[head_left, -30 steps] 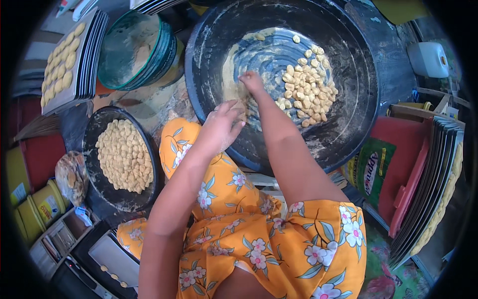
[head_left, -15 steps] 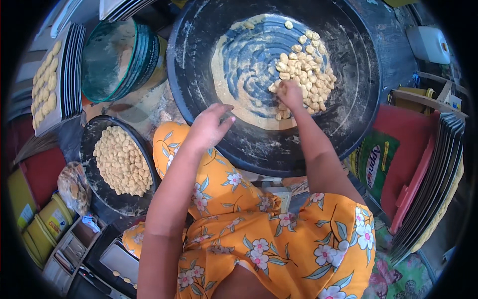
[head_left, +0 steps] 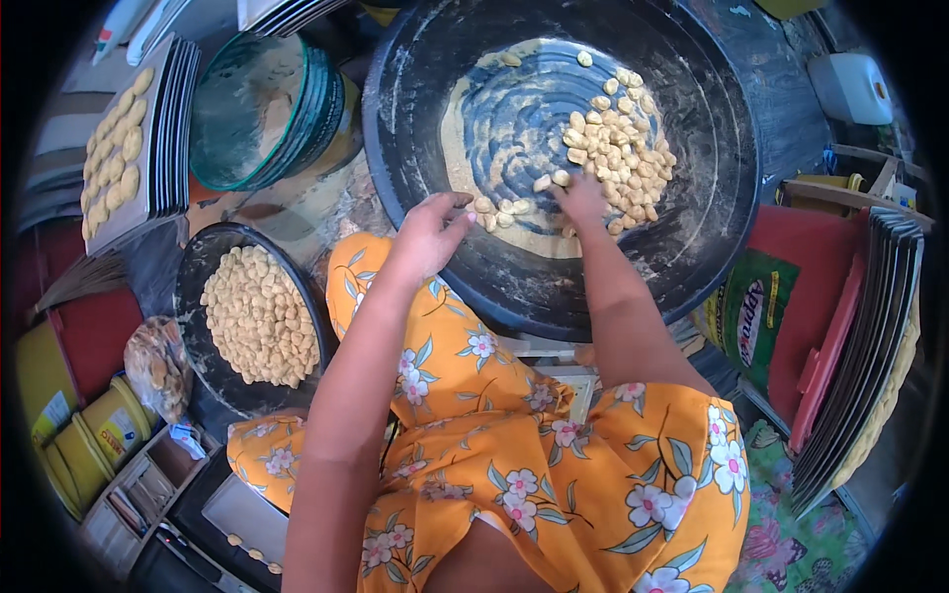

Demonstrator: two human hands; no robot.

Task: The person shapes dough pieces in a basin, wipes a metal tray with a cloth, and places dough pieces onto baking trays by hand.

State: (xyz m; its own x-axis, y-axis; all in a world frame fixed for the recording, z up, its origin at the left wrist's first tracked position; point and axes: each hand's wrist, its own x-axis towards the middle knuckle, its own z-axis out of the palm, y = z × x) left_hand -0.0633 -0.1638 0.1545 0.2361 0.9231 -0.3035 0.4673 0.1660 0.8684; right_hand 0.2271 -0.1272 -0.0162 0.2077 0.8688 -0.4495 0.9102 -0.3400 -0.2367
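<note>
Reaching among dough pieces (head_left: 629,158) in black basin (head_left: 707,128): left hand (head_left: 429,235) unclenched; right hand (head_left: 584,203), grip unclear.

We see a dark, scuffed surface (head_left: 791,109) at the upper right, floor or tabletop we cannot tell. A pale wooden frame (head_left: 835,196) stands at the right edge. At the lower left we find a box with compartments (head_left: 170,486), and at the lower right a green patterned cloth (head_left: 771,514). The light reaches us soft, cool and fairly even.
</note>
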